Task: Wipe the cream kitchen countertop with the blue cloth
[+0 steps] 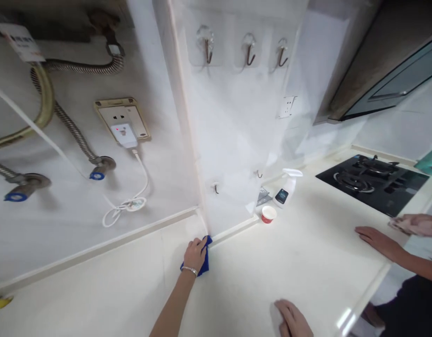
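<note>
My left hand (195,255), with a metal bracelet on the wrist, presses a blue cloth (205,258) into the corner where the wall meets the white counter (244,281). The fingers are closed over the cloth, and part of it shows beyond them. My right hand (293,320) rests at the bottom edge of the view on the counter, with its fingers apart and nothing visible in them.
A co-worker's hands (391,236) rest at the counter's right edge near a black gas hob (370,182). A spray bottle (288,187) and red-and-white paper cup (268,214) stand by the wall. Braided hoses (70,126) and a plugged socket (123,121) occupy the left wall.
</note>
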The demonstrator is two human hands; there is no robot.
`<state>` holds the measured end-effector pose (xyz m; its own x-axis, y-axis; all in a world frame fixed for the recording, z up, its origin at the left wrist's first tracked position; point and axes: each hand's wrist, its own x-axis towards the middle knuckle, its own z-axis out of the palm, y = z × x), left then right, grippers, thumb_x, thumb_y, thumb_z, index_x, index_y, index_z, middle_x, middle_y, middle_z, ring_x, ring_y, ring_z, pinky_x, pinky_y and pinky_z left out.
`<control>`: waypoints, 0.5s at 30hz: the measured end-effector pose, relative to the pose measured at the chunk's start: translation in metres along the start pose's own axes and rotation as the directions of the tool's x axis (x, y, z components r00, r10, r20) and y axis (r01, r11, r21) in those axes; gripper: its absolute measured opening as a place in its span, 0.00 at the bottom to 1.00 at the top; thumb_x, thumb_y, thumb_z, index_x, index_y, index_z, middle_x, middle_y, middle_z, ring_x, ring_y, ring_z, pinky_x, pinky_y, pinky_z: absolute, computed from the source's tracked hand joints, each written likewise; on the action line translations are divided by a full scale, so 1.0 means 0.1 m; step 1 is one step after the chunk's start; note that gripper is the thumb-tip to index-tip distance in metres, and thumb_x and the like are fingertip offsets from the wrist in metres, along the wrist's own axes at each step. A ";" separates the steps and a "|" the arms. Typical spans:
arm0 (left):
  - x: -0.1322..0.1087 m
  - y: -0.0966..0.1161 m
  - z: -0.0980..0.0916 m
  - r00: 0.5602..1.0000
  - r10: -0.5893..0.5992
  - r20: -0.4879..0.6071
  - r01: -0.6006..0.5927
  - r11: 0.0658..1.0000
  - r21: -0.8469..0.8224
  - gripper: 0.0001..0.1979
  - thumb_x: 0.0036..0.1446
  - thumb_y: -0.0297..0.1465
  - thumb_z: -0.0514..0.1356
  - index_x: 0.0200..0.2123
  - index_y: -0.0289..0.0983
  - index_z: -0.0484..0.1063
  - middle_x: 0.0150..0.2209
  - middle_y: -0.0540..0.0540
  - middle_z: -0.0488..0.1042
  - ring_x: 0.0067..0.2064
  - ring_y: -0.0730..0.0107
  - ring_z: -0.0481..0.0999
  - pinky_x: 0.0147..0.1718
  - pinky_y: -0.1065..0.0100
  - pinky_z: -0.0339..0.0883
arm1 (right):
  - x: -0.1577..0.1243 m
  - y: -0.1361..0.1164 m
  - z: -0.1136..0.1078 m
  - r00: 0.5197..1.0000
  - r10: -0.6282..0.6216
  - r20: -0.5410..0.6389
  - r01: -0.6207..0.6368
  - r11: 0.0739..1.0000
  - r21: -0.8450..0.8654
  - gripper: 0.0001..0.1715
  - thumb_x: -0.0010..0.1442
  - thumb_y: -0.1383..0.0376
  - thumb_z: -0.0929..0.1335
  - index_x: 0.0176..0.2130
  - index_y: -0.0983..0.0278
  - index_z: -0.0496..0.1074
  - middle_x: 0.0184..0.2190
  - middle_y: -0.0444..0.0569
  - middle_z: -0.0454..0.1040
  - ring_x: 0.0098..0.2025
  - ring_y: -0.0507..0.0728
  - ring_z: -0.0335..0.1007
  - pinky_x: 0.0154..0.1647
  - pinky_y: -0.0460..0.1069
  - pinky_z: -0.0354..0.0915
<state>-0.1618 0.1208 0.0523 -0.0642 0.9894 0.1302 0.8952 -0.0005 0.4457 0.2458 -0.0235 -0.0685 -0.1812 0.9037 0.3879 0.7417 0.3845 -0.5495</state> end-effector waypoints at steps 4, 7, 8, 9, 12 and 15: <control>-0.43 0.24 0.02 0.973 0.175 0.151 -0.163 0.982 -0.091 0.17 0.60 0.34 0.58 0.50 0.54 0.80 0.42 0.45 0.81 0.47 0.58 0.75 0.53 0.57 0.71 | 0.06 -0.05 0.00 0.997 -0.065 -0.047 0.066 0.998 0.022 0.25 0.64 0.68 0.61 0.56 0.57 0.74 0.53 0.56 0.76 0.54 0.64 0.76 0.54 0.60 0.76; -0.71 0.53 0.05 0.926 0.292 0.237 -0.260 0.952 -0.159 0.17 0.61 0.39 0.58 0.51 0.57 0.79 0.47 0.48 0.82 0.51 0.58 0.75 0.56 0.54 0.69 | 0.09 -0.14 -0.03 0.999 -0.044 -0.025 0.045 0.998 0.052 0.26 0.64 0.70 0.60 0.57 0.59 0.72 0.53 0.56 0.75 0.54 0.63 0.74 0.56 0.61 0.74; -0.79 0.62 0.07 0.915 0.314 0.255 -0.275 0.945 -0.176 0.17 0.61 0.41 0.59 0.52 0.58 0.78 0.50 0.49 0.81 0.53 0.57 0.75 0.58 0.53 0.68 | 0.10 -0.18 -0.05 0.999 -0.038 -0.013 0.038 0.997 0.061 0.26 0.63 0.71 0.60 0.57 0.59 0.72 0.53 0.56 0.74 0.54 0.63 0.74 0.56 0.61 0.73; -0.86 0.70 0.09 0.908 0.325 0.264 -0.282 0.941 -0.189 0.17 0.59 0.44 0.60 0.52 0.59 0.78 0.54 0.50 0.80 0.57 0.56 0.73 0.60 0.52 0.66 | 0.11 -0.21 -0.08 0.999 -0.034 -0.003 0.034 0.997 0.068 0.27 0.63 0.72 0.59 0.57 0.59 0.71 0.53 0.56 0.74 0.54 0.63 0.73 0.56 0.61 0.72; -1.02 0.80 0.14 0.947 0.242 0.212 -0.206 0.962 -0.177 0.22 0.60 0.48 0.58 0.57 0.57 0.74 0.64 0.49 0.71 0.66 0.56 0.67 0.67 0.51 0.58 | 0.15 -0.28 -0.15 1.000 -0.028 0.004 0.028 0.996 0.090 0.28 0.60 0.74 0.60 0.57 0.60 0.71 0.52 0.56 0.73 0.54 0.63 0.72 0.57 0.61 0.71; -1.11 0.70 0.18 0.998 -0.042 0.048 0.047 0.993 -0.111 0.27 0.66 0.43 0.46 0.61 0.40 0.71 0.63 0.33 0.70 0.66 0.48 0.65 0.67 0.40 0.56 | 0.16 -0.31 -0.18 1.000 -0.019 0.001 0.019 0.994 0.109 0.28 0.58 0.74 0.60 0.55 0.60 0.72 0.51 0.55 0.73 0.53 0.63 0.72 0.56 0.60 0.71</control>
<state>-0.0840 0.0134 0.0534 -0.0806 0.9944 0.0685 0.8368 0.0301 0.5467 0.2313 -0.0242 -0.0320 -0.1961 0.8962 0.3979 0.6632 0.4201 -0.6194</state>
